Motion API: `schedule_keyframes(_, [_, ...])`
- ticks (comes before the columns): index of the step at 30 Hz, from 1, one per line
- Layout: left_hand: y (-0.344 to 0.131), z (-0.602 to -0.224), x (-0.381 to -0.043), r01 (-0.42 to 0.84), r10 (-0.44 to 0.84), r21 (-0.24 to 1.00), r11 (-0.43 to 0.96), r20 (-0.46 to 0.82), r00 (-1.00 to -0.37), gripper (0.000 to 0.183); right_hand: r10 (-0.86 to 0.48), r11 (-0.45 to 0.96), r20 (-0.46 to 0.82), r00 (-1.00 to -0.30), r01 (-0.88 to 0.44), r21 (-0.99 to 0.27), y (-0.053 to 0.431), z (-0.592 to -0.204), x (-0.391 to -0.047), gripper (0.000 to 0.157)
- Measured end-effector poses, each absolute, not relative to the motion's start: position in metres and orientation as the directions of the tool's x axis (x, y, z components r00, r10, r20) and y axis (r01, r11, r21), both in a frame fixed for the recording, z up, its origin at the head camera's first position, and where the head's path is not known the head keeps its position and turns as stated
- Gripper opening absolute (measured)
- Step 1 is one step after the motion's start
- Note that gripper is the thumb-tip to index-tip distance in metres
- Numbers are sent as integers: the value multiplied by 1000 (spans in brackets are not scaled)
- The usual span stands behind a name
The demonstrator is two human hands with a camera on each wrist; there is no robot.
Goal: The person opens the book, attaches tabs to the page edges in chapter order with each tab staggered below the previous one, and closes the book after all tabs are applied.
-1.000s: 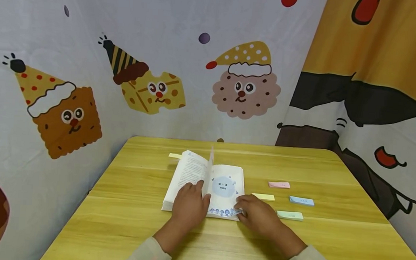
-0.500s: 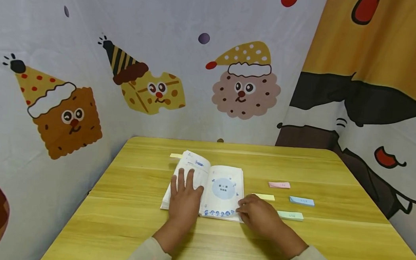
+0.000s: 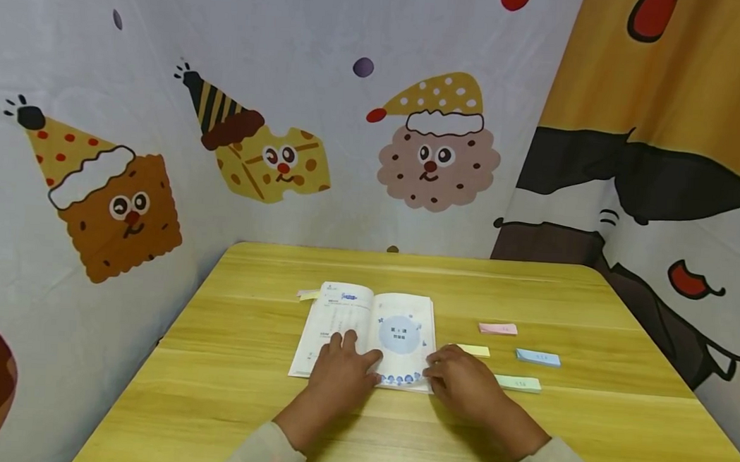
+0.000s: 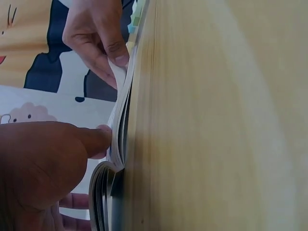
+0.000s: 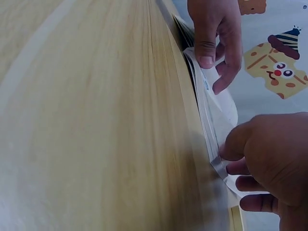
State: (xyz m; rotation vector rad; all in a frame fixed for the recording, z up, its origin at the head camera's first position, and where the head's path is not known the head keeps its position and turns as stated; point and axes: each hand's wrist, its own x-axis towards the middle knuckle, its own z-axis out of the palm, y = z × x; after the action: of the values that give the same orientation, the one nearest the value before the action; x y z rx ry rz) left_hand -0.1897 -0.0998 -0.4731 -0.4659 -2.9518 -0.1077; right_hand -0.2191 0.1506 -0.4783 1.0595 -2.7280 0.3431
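Observation:
An open book [image 3: 398, 335] lies on the table, its right page printed with a pale blue circle and a row of small figures. My left hand [image 3: 344, 371] rests on it, fingers on the left page and thumb across the fold on the lower right page. At the lower right corner, my right hand [image 3: 462, 381] pinches the page edge between thumb and fingers; the right wrist view shows that page [image 5: 216, 110] bowed up a little. Yellow and pinkish sticky tabs [image 3: 309, 295] stick out from the book's upper left edge.
Right of the book lie pink [image 3: 497, 328], yellow [image 3: 473, 350], blue [image 3: 538, 357] and green [image 3: 517, 383] paper strips on the wooden table [image 3: 586, 442]. A cartoon-printed cloth [image 3: 331, 38] hangs behind the table.
A page that stood upright has gone over to the left. My left hand spread on the left page, then shifted toward the fold, and the left side lies flatter. My right hand stayed at the corner.

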Motion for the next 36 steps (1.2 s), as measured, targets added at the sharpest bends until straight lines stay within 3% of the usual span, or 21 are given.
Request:
schedule_keyframes(8, [-96, -473, -191, 305, 297, 55, 951, 116, -948, 37, -584, 729, 290, -758, -647, -224, 163, -474, -220, 18])
schedule_keyframes(16, [-95, -474, -191, 302, 296, 44, 952, 103, -949, 37, -296, 864, 475, -829, -444, -237, 212, -464, -240, 21])
schedule_keyframes(24, [-94, -470, -190, 297, 291, 51, 954, 93, -952, 37, -180, 930, 385, -905, -284, -233, 265, -470, -249, 19])
schedule_keyframes(36, [-95, -469, -189, 309, 304, 25, 951, 118, -945, 37, -157, 946, 338, -928, -240, -218, 284, -481, -249, 21])
